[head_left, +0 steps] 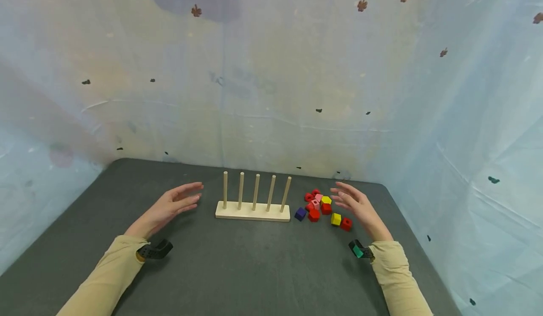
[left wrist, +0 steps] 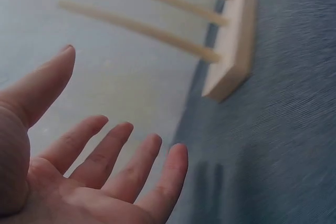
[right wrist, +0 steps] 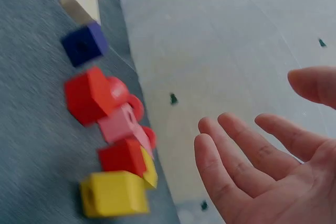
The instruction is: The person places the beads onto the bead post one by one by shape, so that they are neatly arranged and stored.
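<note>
A pale wooden peg stand [head_left: 252,211] with several upright pegs sits in the middle of the dark table. To its left, my left hand [head_left: 171,206] hovers with loosely spread fingers and holds nothing; in the left wrist view, the stand's end [left wrist: 226,77] lies beyond the fingertips. Right of the stand lies a loose group of beads: a dark blue cube [head_left: 300,213], several red ones [head_left: 314,215], pink ones [head_left: 315,204] and yellow ones [head_left: 336,219]. Just right of that group my right hand [head_left: 358,207] is held up, fingers apart, nothing in it.
The dark table [head_left: 254,269] ends at a patterned light curtain [head_left: 271,94] behind and at the sides. Black straps with small mounts circle both wrists, the left one [head_left: 156,250] and the right one [head_left: 360,250].
</note>
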The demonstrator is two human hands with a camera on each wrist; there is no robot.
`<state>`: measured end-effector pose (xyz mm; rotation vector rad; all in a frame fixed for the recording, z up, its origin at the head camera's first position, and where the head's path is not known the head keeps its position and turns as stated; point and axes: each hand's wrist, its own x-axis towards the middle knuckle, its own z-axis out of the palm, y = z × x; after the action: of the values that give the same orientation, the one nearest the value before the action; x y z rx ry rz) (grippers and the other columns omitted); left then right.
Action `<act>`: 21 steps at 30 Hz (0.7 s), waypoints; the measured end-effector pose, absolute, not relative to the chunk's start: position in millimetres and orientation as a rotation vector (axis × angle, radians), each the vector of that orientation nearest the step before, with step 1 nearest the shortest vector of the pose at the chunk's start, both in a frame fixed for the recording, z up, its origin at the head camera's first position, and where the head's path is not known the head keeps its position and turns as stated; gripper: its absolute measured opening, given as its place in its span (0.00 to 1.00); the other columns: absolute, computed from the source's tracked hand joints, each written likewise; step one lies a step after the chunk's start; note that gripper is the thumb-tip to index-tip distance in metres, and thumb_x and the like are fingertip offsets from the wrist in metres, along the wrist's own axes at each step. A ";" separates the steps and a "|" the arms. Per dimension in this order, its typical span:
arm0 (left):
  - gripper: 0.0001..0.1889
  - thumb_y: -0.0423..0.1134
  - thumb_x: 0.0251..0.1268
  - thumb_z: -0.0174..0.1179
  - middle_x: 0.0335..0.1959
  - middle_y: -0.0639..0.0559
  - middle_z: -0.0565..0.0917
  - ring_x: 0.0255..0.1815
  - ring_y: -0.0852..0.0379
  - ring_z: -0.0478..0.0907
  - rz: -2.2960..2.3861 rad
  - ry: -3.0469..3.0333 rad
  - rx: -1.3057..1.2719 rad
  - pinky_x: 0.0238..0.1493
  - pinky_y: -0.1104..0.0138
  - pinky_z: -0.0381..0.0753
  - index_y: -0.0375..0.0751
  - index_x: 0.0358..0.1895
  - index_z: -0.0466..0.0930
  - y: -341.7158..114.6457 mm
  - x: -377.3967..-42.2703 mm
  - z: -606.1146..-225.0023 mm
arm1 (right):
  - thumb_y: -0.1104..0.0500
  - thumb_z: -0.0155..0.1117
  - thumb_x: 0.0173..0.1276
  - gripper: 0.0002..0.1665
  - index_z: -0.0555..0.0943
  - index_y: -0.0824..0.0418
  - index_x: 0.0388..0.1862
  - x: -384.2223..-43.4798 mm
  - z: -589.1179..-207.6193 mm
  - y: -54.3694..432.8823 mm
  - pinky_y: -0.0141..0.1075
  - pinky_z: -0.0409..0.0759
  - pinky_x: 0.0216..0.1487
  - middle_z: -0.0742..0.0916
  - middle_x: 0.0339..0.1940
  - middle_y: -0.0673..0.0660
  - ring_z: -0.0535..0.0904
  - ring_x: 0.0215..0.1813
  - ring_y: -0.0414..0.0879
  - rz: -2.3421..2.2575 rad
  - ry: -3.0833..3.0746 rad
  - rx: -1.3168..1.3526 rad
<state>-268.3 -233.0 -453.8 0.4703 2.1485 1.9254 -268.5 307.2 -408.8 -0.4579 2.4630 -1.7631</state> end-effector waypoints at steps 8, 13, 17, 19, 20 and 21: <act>0.41 0.50 0.61 0.65 0.73 0.41 0.58 0.72 0.40 0.56 1.740 2.272 0.435 0.64 0.46 0.63 0.42 0.74 0.56 -200.7 -273.3 -475.6 | 0.52 0.49 0.77 0.29 0.62 0.63 0.72 -263.0 -425.3 281.1 0.53 0.70 0.61 0.70 0.67 0.71 0.70 0.62 0.67 -1.729 2.390 -0.516; 0.44 0.48 0.56 0.69 0.72 0.40 0.61 0.70 0.40 0.59 1.690 2.339 0.454 0.64 0.47 0.65 0.41 0.73 0.57 -188.1 -278.6 -479.8 | 0.56 0.51 0.77 0.29 0.61 0.66 0.72 -262.3 -431.6 263.5 0.52 0.72 0.59 0.71 0.64 0.72 0.71 0.62 0.63 -1.661 2.390 -0.552; 0.44 0.46 0.51 0.73 0.70 0.41 0.63 0.68 0.41 0.62 1.681 2.369 0.497 0.64 0.48 0.65 0.42 0.72 0.61 -184.9 -281.4 -480.9 | 0.59 0.51 0.76 0.30 0.60 0.70 0.71 -259.3 -432.3 252.5 0.52 0.74 0.58 0.72 0.64 0.72 0.72 0.62 0.63 -1.579 2.428 -0.564; 0.45 0.45 0.50 0.74 0.70 0.40 0.64 0.67 0.41 0.63 1.661 2.383 0.558 0.63 0.48 0.66 0.40 0.71 0.61 -184.3 -283.4 -482.3 | 0.60 0.51 0.76 0.29 0.61 0.70 0.71 -258.0 -431.6 248.8 0.52 0.74 0.58 0.73 0.63 0.71 0.73 0.61 0.62 -1.536 2.464 -0.564; 0.44 0.44 0.49 0.74 0.69 0.41 0.65 0.67 0.41 0.64 1.659 2.387 0.571 0.63 0.49 0.66 0.40 0.71 0.62 -183.4 -284.4 -482.7 | 0.60 0.51 0.76 0.28 0.63 0.70 0.70 -257.6 -431.3 247.1 0.51 0.74 0.57 0.74 0.62 0.71 0.73 0.60 0.61 -1.516 2.487 -0.559; 0.44 0.44 0.49 0.75 0.69 0.40 0.66 0.67 0.41 0.64 1.652 2.398 0.588 0.63 0.49 0.67 0.39 0.70 0.63 -182.6 -285.5 -483.4 | 0.61 0.52 0.76 0.27 0.64 0.69 0.70 -257.5 -431.2 245.4 0.51 0.75 0.57 0.75 0.62 0.71 0.74 0.60 0.61 -1.494 2.513 -0.562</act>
<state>-285.5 -182.6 -483.4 0.5876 2.3983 1.6517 -257.5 245.4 -431.2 -0.5623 2.5135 -1.4944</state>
